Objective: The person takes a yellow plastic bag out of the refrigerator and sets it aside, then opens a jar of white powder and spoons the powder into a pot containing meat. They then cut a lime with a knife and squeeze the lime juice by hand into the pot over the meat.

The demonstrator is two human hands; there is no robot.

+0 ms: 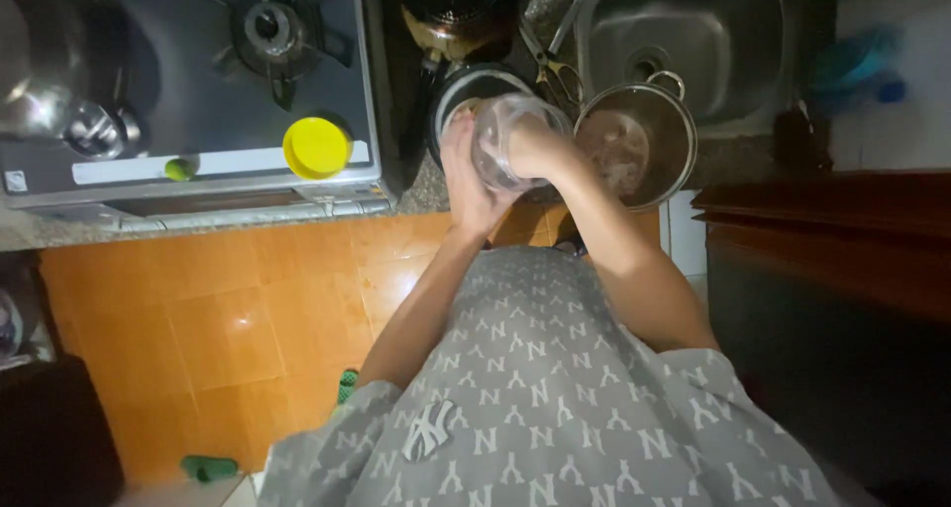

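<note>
Over the edge of the dark counter, between the stove and the sink, the person holds a clear plastic jar [515, 141] in both hands. The left hand [466, 175] lies flat against the jar's near side, fingers stretched up along the wall; the right hand [540, 151] wraps round the far side, fingers curled onto it. The jar is tilted, its open mouth turned roughly towards the camera, and whether anything is inside cannot be told through the blur.

Just behind the jar stands a round dark pot [475, 86] with a pale rim, and just to the right a metal pan under a glass lid [639, 141], with something pale inside. A pair of scissors [555, 66] lies between these and the steel sink [693, 32]. To the left is the gas stove [198, 81], and on its front ledge sit a yellow lid [317, 148] and a small green round thing [179, 168]. Orange floor tiles [228, 329] show below the counter edge.

The jar hangs partly beyond the counter's edge, so a slip of either hand would likely drop it onto the tiles. Its smooth wall, if wet, would make that more likely. Tilted this far, anything loose inside could spill onto the shirt or floor. The glass lid is close to the right elbow's path and could be knocked.
</note>
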